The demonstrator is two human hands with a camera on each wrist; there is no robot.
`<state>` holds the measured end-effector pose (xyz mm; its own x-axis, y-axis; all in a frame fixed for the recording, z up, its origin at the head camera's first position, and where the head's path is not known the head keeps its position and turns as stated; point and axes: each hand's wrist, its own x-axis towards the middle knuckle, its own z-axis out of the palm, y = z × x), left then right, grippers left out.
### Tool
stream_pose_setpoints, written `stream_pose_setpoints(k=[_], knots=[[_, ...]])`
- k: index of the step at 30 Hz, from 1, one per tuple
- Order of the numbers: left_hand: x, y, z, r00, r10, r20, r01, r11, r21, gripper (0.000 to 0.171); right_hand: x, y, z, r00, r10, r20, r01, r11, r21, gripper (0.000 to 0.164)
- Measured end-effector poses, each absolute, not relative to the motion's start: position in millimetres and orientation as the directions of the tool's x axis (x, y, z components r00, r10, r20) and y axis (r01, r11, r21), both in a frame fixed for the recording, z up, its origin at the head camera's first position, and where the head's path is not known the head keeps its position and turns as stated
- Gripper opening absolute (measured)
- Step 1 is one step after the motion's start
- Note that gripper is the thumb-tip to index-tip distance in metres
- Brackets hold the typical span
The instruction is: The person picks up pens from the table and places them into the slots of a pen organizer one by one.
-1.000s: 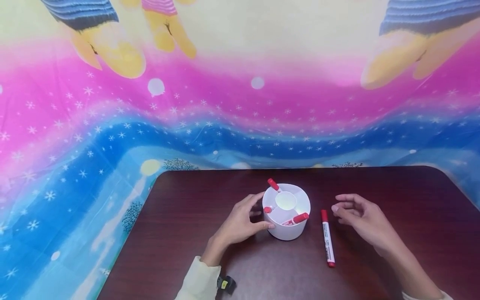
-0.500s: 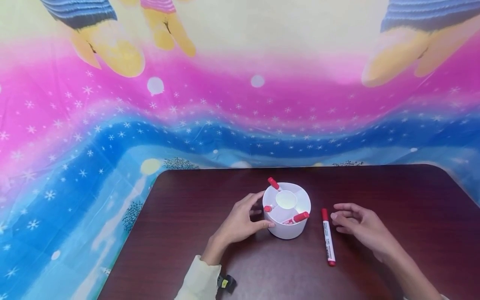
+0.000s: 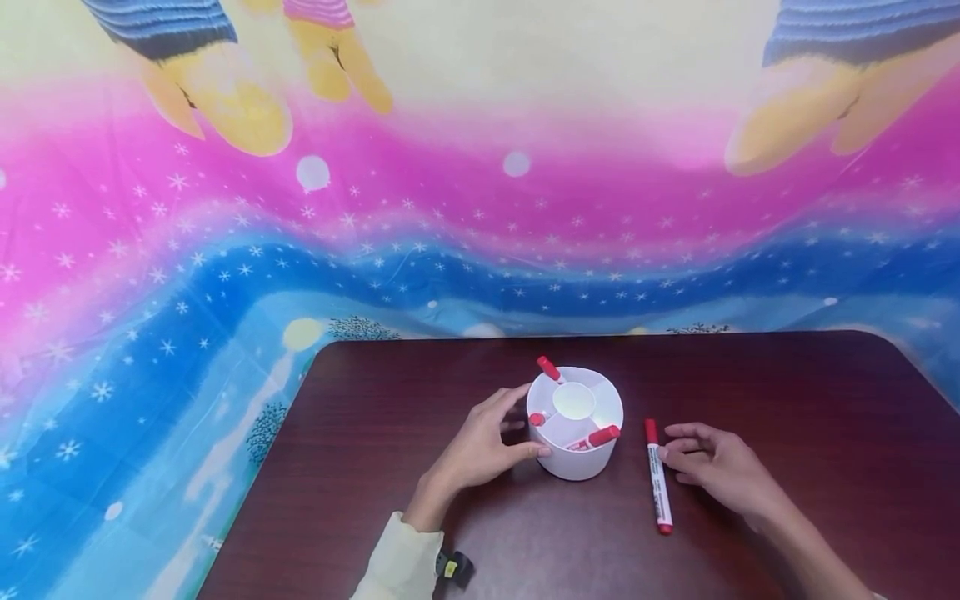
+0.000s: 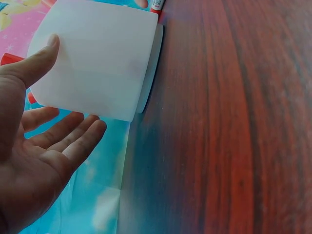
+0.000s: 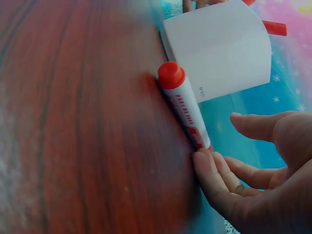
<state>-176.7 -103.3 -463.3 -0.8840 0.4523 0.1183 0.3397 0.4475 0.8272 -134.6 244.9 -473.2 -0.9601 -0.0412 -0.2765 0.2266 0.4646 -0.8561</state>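
Observation:
A white round pen holder [image 3: 576,462] with a central cup and divided compartments stands upright on the table. Three red-capped markers lean inside it, one at the back [image 3: 549,368], one at the left [image 3: 537,419], one at the front right [image 3: 600,437]. My left hand [image 3: 480,442] rests against its left side, thumb on the wall [image 4: 87,58], fingers loose and slightly bent. A white marker with red ends [image 3: 658,479] lies on the table to the right of the holder. My right hand [image 3: 720,467] is beside it, fingertips at its barrel [image 5: 187,109], not closed round it.
The dark wood-grain table [image 3: 375,400] has rounded back corners. A colourful printed cloth [image 3: 465,208] hangs behind it and at its left. A black strap piece with a yellow mark [image 3: 453,568] is by my left sleeve [image 3: 401,558].
My right hand has come down and slightly left, from beside the loose marker's cap to its barrel. My left hand, the holder and the markers stay where they were.

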Motion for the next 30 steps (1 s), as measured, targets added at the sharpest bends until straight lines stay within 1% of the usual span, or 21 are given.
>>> stream_pose_setpoints(k=[6,12,16,23,30], knots=[[-176,-103,-464,-0.885,0.451,0.117,0.339,0.452,0.825,0.089,-136,241,-476,-0.964,-0.022,-0.263,0.213,0.522,-0.826,0.063],[-176,-104,-464,-0.888,0.447,0.109,0.333,0.459,0.824,0.09,-141,235,-478,-0.968,-0.005,-0.25,0.202,0.572,-0.795,0.069],[-177,-104,-464,-0.889,0.447,0.105,0.331,0.466,0.821,0.09,-142,230,-477,-0.971,0.016,-0.237,0.199,0.599,-0.776,0.066],[-177,-104,-464,-0.888,0.447,0.109,0.337,0.471,0.815,0.09,-143,230,-475,-0.966,-0.025,-0.257,0.201,0.547,-0.812,0.051],[-177,-104,-465,-0.891,0.442,0.104,0.328,0.466,0.822,0.09,-144,237,-475,-0.959,-0.075,-0.273,0.203,0.488,-0.849,0.047]])
